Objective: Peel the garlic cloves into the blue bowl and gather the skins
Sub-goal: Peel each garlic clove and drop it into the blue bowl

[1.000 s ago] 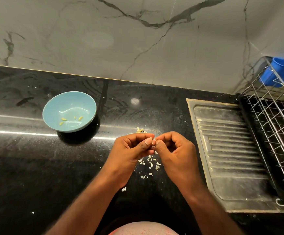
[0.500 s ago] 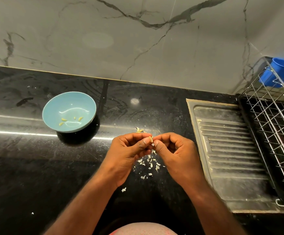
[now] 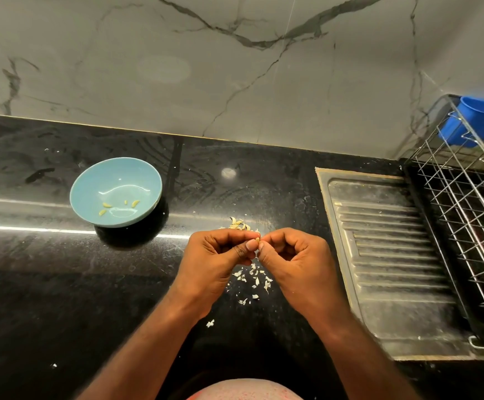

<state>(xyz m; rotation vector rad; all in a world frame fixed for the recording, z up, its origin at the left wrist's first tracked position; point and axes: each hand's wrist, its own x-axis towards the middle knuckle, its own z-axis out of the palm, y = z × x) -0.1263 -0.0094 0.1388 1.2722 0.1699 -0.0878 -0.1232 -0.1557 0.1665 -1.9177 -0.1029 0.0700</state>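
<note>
Hands barely shifted, slightly lower in view: left hand (image 3: pixel 215 261) and right hand (image 3: pixel 295 264) knuckles-up, fingers curled, thumb tips together pinching garlic clove (image 3: pixel 257 242) above scattered skins (image 3: pixel 253 280).

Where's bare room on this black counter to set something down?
Free: the black stone counter near-left, in front of the light blue round bowl; the far strip between bowl and ribbed steel drainboard. Crowded: white garlic skins scattered at centre, garlic pieces just beyond.

Light-blue bowl (image 3: pixel 113 174) upright, containing a few small yellowish peeled cloves (image 3: pixel 106 205). One held clove (image 3: pixel 257 243) mid-air; unpeeled cloves (image 3: pixel 239 224) heaped just beyond it; white skins (image 3: pixel 253 280) scattered beneath.
</note>
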